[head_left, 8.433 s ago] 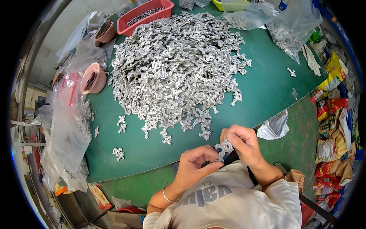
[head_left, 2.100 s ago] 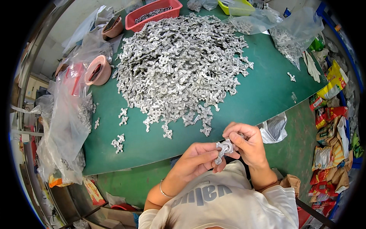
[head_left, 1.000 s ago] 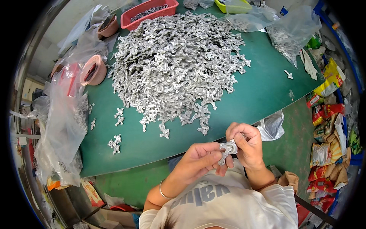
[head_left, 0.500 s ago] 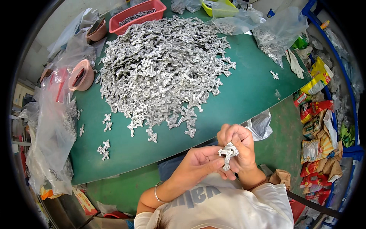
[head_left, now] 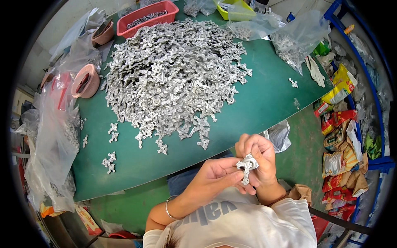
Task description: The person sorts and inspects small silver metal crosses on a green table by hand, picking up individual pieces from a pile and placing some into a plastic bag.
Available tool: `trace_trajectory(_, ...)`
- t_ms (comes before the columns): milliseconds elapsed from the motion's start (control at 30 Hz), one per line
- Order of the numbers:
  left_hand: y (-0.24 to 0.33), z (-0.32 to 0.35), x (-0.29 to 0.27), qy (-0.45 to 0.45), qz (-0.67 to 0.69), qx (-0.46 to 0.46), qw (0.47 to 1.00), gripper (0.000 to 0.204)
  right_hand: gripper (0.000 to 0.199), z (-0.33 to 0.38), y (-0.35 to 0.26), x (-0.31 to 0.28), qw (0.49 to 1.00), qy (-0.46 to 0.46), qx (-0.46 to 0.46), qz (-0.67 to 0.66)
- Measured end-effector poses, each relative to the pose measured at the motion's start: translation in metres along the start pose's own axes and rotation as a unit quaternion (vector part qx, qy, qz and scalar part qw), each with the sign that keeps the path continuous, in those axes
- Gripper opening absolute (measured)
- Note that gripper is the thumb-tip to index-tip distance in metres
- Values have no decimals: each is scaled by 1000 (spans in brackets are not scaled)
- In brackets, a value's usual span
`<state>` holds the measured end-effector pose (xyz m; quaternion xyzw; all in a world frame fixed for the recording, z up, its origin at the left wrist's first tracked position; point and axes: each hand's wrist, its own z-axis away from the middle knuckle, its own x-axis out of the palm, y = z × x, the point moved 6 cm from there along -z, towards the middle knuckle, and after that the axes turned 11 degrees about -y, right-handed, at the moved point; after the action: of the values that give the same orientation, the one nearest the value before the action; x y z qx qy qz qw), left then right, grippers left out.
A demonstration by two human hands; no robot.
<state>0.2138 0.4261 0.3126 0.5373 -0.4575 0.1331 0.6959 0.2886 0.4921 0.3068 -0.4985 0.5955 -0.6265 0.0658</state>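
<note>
Both my hands are raised in front of my chest, just off the table's near edge. Between them is a small silver cross-shaped metal piece (head_left: 246,167) with a rounded end at its top. The fingers and thumb of my left hand (head_left: 217,175) close on its left side. My right hand (head_left: 258,155) pinches its upper right, fingers curled, so part of the piece is hidden. A big heap of similar silver metal pieces (head_left: 169,74) covers much of the green table (head_left: 231,124). Beyond its near left edge lie a few loose pieces (head_left: 109,162).
A red basin (head_left: 147,17) of metal parts stands behind the heap, with a yellow-green basin (head_left: 235,10) farther right. Pink pots (head_left: 86,81) and plastic bags line the left side. At the right are a bag of parts (head_left: 295,43), a white glove (head_left: 315,71) and a blue rack (head_left: 382,164).
The whole view has shifted a little, so the table and heap appear slightly farther left. My hands keep nearly the same grip on the metal piece.
</note>
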Motion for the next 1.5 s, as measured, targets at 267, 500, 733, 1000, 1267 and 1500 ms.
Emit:
trace_trajectory(267,-1,0,2,-7,0,4,1000,28,23,2,-4,3,1000,3,-5,14)
trace_trajectory(500,1,1,4,-7,2,4,1000,28,25,4,-9,3,998,10,-20,60)
trace_trajectory(733,1,2,2,-7,-1,11,1000,27,23,5,-11,3,994,20,-35,97)
trace_trajectory(1000,-2,6,-10,3,23,59,998,28,15,10,-17,-3,986,48,-25,155)
trace_trajectory(1267,30,22,-7,185,-359,234,884,30,13,6,-27,3,954,12,-95,286)
trace_trajectory(1500,36,27,2,225,-466,252,817,27,12,7,-25,5,964,6,-85,253)
